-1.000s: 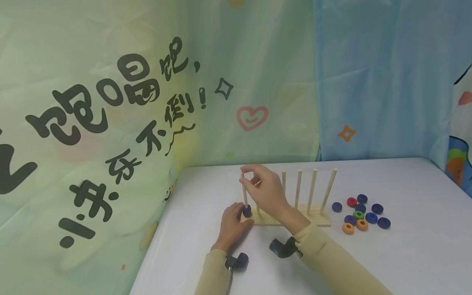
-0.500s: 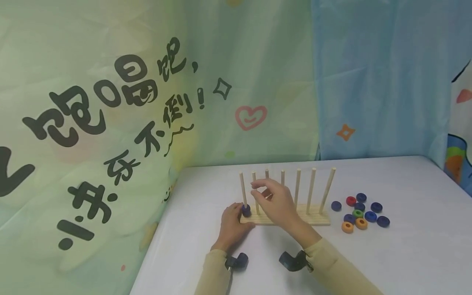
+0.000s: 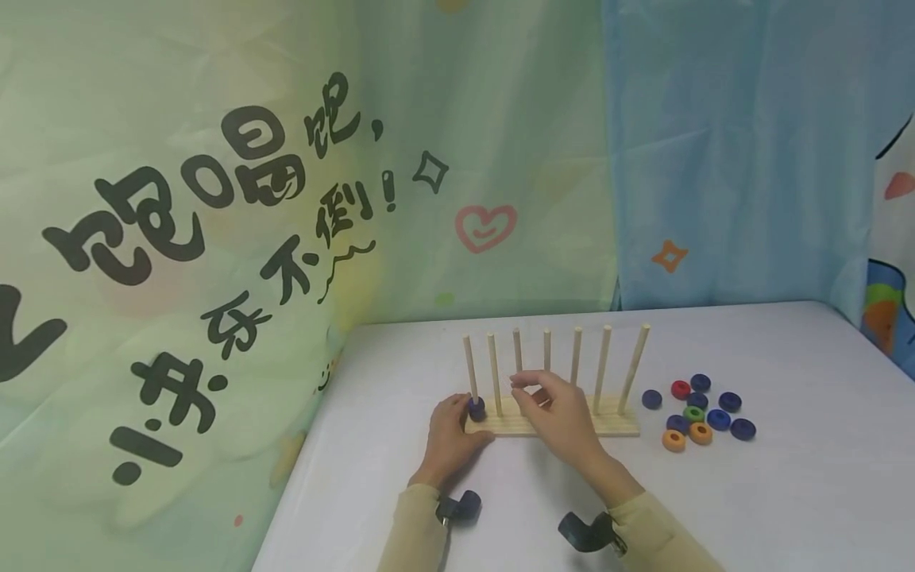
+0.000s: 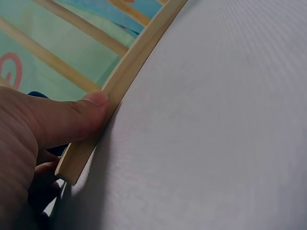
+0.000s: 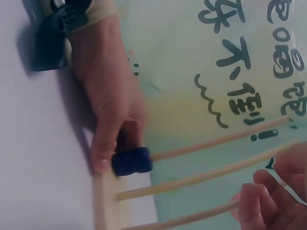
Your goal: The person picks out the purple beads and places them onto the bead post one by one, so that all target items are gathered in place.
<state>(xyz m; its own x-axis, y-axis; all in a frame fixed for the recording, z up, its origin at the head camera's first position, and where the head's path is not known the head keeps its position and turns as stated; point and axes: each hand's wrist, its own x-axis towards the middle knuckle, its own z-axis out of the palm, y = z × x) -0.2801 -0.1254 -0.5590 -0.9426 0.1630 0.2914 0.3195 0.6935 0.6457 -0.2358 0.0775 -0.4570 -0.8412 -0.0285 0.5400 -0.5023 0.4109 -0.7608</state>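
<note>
A wooden peg rack (image 3: 515, 427) with a row of upright pegs stands on the table. Two dark blue rings (image 5: 133, 161) are stacked at the foot of its leftmost peg; the pegs beside it carry no rings. My left hand (image 3: 452, 435) grips the rack's left end. In the left wrist view its thumb (image 4: 67, 117) presses the front edge of the base, while the other fingers are mostly hidden behind. In front of the middle pegs my right hand (image 3: 561, 417) hovers, fingers loosely bent, thumb and forefinger apart, nothing between them.
Right of the rack lies a loose group of rings: several blue ones (image 3: 719, 419), a red ring (image 3: 681, 390), a green ring (image 3: 693, 414) and two orange rings (image 3: 674, 441). Printed curtains (image 3: 736, 159) hang behind the white table (image 3: 808, 492).
My right hand has come away from the top of the leftmost peg and moved right and down, past the neighbouring pegs. The left hand keeps its grip on the rack.
</note>
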